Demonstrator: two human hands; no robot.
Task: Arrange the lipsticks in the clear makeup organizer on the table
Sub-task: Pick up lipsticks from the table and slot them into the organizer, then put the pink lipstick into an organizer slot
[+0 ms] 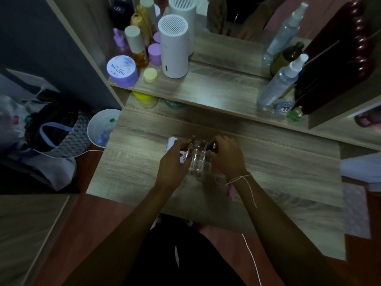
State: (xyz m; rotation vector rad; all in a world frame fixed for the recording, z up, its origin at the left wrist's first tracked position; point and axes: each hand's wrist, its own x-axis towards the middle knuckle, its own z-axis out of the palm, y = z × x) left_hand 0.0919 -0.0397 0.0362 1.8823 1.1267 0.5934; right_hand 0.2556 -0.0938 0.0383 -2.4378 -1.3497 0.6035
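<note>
I find the clear makeup organizer (199, 156) at the centre of the frame, standing on the wooden desk (278, 174) between my two hands. It is a small transparent box divided into cells; I judge it rigid, light and smooth-walled, so liable to slide on the desk if pushed from one side only. It is best steadied by its outer walls, low down.

My left hand (172, 162) is against the organizer's left side, its grip curled round a white item with partial red lettering I cannot read (183, 156); whether this is a lipstick or other packaging I cannot tell. My right hand (227, 156) is at the organizer's upper right corner, its grip pinching a dark lipstick (212, 146) at the rim. A lipstick I judge light, stiff and slick-cased; take it by the barrel, between fingertips, and lower it upright into a cell.

Two or three rounded tips show above the organizer's far edge; blurred, possibly lipsticks already seated.

Legible writing: the purple jar (122, 70) in the upper left of the frame, on the shelf, reads "MOIST" plus further letters too blurred to confirm. No other label is readable.
</note>
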